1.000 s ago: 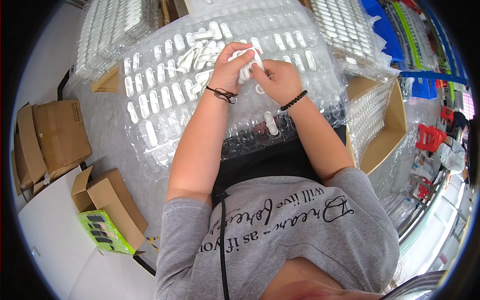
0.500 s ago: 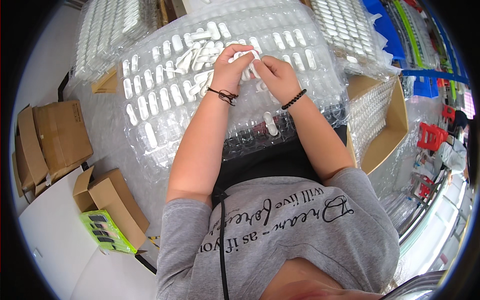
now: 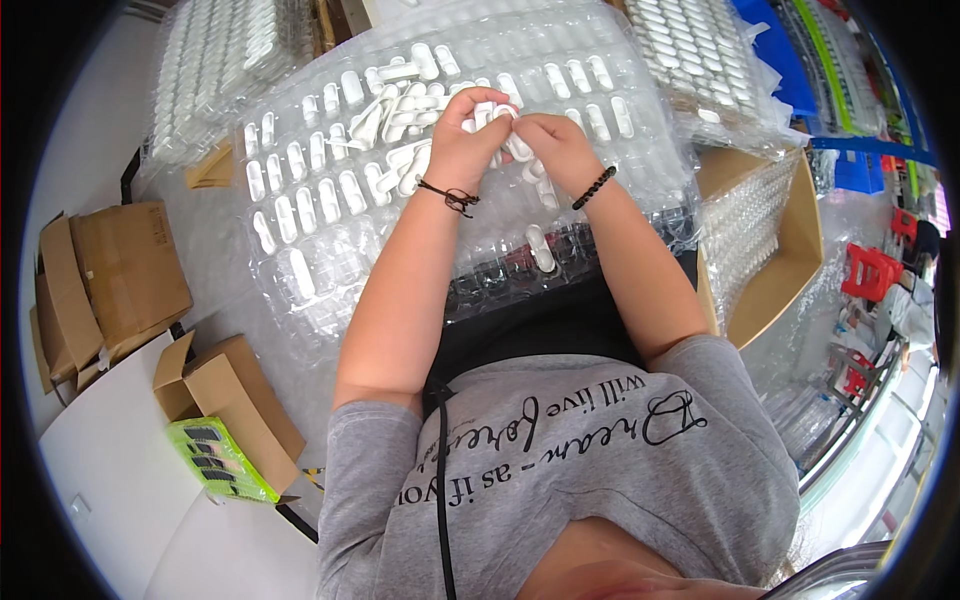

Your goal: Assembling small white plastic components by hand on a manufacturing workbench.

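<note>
Above a clear plastic tray with rows of pockets, both my hands meet. My left hand is closed, its thumb and fingers pinching a small white plastic piece. From the other side my right hand grips the same piece with its thumb and fingertips. The fingers cover part of it. Beside my left hand lies a loose heap of similar white pieces. Other white oblong pieces sit singly in the tray's pockets, and one white piece lies near the tray's front edge.
Stacked trays full of white pieces stand at the far left and far right. An open carton holding clear trays is at my right. Brown cardboard boxes stand at the left, with a green-edged pack lower down. Red stools are farther right.
The held white piece has tilted and sits lower between my hands. My right hand has shifted slightly, its fingers closing further over the piece. The heap looks the same.
</note>
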`<action>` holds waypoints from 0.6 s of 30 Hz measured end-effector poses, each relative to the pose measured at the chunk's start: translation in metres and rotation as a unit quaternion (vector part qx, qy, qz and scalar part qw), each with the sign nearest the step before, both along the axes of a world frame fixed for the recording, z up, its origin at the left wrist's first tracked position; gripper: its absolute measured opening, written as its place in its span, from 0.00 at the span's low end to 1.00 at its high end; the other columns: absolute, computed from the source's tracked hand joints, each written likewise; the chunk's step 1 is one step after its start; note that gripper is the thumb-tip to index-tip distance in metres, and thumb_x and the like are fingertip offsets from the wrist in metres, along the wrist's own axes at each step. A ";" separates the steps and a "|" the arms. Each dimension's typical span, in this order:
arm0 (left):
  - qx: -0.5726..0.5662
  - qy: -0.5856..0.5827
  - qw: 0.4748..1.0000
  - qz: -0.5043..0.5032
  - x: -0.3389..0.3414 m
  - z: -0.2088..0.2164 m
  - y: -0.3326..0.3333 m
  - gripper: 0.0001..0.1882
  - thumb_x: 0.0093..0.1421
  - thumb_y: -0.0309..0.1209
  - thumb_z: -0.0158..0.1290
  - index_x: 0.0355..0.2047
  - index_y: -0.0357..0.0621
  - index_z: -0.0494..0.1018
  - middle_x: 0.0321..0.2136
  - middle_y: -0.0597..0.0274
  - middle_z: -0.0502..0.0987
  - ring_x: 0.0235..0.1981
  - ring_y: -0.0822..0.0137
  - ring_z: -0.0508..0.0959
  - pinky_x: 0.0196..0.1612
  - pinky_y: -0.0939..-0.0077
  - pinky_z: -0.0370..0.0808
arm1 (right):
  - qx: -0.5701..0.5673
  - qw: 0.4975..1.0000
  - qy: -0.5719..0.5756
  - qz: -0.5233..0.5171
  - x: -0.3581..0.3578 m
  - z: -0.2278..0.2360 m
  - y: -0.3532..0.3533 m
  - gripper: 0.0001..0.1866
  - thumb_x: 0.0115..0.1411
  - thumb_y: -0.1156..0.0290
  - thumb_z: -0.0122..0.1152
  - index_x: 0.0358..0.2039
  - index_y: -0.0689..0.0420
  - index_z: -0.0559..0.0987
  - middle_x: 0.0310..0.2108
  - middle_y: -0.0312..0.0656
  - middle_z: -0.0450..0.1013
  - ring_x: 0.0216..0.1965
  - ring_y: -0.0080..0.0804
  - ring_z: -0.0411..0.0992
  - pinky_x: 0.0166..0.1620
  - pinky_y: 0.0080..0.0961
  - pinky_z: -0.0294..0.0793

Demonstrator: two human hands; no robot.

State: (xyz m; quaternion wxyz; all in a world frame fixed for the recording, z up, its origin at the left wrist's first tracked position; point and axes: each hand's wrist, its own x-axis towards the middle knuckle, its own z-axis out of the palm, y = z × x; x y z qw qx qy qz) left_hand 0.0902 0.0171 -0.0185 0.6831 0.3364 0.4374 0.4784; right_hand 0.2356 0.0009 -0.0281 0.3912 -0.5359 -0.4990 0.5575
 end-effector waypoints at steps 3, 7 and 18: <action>0.085 0.131 0.988 -0.008 0.001 0.004 -0.003 0.13 0.54 0.21 0.55 0.40 0.48 0.75 0.35 0.66 0.76 0.34 0.74 0.76 0.28 0.82 0.75 | -0.062 0.998 0.030 -0.007 0.003 -0.001 0.004 0.18 0.59 0.59 0.54 0.28 0.64 0.79 0.18 0.34 0.68 0.23 0.17 0.64 0.27 0.20 0.64; 0.181 0.216 0.959 -0.022 -0.002 -0.002 0.000 0.15 0.53 0.21 0.55 0.41 0.47 0.74 0.36 0.68 0.76 0.33 0.76 0.76 0.32 0.83 0.74 | -0.017 0.993 -0.104 0.053 0.009 0.012 0.004 0.20 0.58 0.57 0.53 0.29 0.64 0.79 0.17 0.38 0.69 0.22 0.22 0.66 0.27 0.25 0.66; -0.171 0.062 0.982 -0.055 0.019 0.045 0.054 0.18 0.55 0.25 0.52 0.48 0.51 0.69 0.39 0.64 0.76 0.35 0.69 0.77 0.23 0.75 0.74 | -0.054 0.995 0.087 0.016 0.036 -0.006 0.011 0.16 0.58 0.63 0.48 0.24 0.62 0.76 0.21 0.37 0.70 0.25 0.23 0.66 0.30 0.23 0.65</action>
